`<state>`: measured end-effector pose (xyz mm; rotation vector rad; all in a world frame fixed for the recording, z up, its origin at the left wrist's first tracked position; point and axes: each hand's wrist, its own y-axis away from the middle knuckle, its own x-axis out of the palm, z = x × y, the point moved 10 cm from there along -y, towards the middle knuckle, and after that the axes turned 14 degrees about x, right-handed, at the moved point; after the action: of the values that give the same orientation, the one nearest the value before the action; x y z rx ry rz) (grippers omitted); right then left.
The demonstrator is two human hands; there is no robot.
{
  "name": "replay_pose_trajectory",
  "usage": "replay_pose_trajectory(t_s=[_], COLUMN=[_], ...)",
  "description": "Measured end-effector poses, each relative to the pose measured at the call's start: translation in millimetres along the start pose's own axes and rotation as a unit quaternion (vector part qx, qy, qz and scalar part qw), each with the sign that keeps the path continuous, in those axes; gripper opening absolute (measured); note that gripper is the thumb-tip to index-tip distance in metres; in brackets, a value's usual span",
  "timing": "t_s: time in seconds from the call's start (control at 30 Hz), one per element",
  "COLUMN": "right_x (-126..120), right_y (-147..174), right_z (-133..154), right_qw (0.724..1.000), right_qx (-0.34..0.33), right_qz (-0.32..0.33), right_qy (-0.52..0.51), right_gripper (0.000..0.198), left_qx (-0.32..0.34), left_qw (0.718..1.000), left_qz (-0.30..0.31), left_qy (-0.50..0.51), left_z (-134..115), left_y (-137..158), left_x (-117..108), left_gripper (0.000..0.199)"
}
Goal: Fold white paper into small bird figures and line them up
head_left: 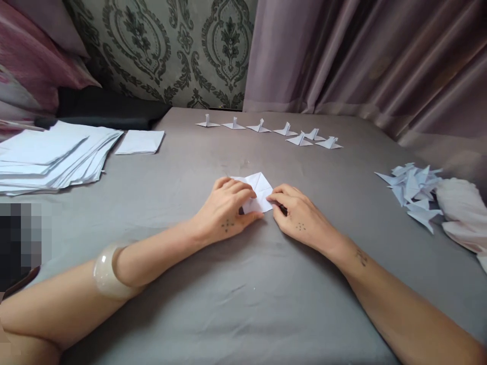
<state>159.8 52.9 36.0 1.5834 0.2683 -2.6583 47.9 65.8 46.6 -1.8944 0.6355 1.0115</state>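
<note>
A small white sheet of paper (pixel 260 186) with crease lines lies on the grey cloth in front of me. From the left, my left hand (pixel 232 205) covers part of it, with fingers curled on the paper and the thumb at its near edge. My right hand (pixel 291 205) pinches the right corner between thumb and fingertips. The paper's left side is partly hidden under my left hand. A pale bangle (pixel 108 271) circles my left forearm.
Several folded paper figures (pixel 258 126) stand in a row at the back. A heap of folded paper pieces (pixel 414 185) lies at right beside a pale cloth (pixel 460 208). Stacked white sheets (pixel 57 157) and a smaller paper stack (pixel 140 142) are at left.
</note>
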Motion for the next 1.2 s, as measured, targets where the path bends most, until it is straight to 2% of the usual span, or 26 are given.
replay_pose_trajectory(t_s=[0.07,0.17,0.33,0.5,0.63,0.73,0.9,1.2], right_x=[-0.8,-2.1,-4.7,-7.2,-7.8,-7.5,-5.0,-8.2], right_y=[-0.6,0.0,5.2,10.6,13.5,13.5,11.8,11.0], right_z=[-2.4,-4.8,-4.9,-10.6,-13.0,-13.8,-13.7,-16.9], right_qw=[1.000,0.999,0.999,0.999,0.998,0.997,0.998,0.996], right_qx=[0.010,0.011,-0.020,-0.016,-0.018,-0.018,-0.011,0.019], right_qz=[0.007,0.020,0.032,0.006,-0.018,-0.029,-0.038,-0.063], right_qy=[-0.015,-0.030,-0.018,-0.039,-0.060,-0.065,-0.050,-0.057], right_gripper=[0.027,0.026,0.024,0.022,0.023,0.020,0.013,0.015], left_qx=[0.010,0.020,0.035,0.033,0.064,0.087,0.071,-0.043], left_qw=[1.000,0.998,0.994,0.990,0.983,0.982,0.989,0.999], left_qz=[0.028,0.057,0.095,0.133,0.155,0.142,0.110,0.019], left_qy=[-0.007,-0.035,-0.045,-0.041,-0.080,-0.085,-0.074,0.028], left_z=[-9.1,-14.2,-16.9,-17.3,-23.2,-25.4,-13.9,8.8], left_y=[0.1,0.5,-1.2,-2.8,-2.9,-2.9,-6.6,-9.9], left_x=[4.6,7.1,9.4,12.1,15.2,17.3,19.3,17.4], left_gripper=[0.030,0.021,0.019,0.022,0.022,0.025,0.026,0.024])
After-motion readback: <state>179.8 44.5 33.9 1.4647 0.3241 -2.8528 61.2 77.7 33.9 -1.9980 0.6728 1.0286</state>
